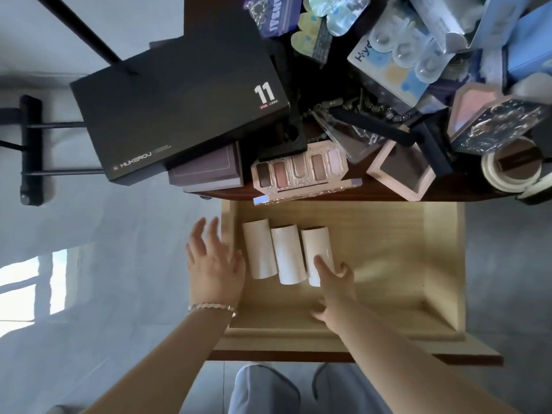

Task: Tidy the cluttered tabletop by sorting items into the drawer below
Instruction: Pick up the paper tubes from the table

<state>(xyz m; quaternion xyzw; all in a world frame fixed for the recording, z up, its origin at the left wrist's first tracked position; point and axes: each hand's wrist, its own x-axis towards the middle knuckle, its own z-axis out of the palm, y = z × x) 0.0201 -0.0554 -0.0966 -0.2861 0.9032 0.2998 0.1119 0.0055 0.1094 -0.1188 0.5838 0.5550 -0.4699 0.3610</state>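
Lying side by side in open drawer (388,264): three white rolls (288,253). Left hand (213,264) spread, released, over drawer's left wall. Right hand (336,289) index finger on rightmost roll (316,243), near end; cannot tell whether grasping. Eyeshadow palette (298,170) on tabletop (382,191) above.

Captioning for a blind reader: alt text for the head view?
Three white rolls lie side by side in an open wooden drawer; the right hand touches the rightmost, the left hand is spread at the drawer's left wall. Above, the tabletop is piled with boxes and makeup.
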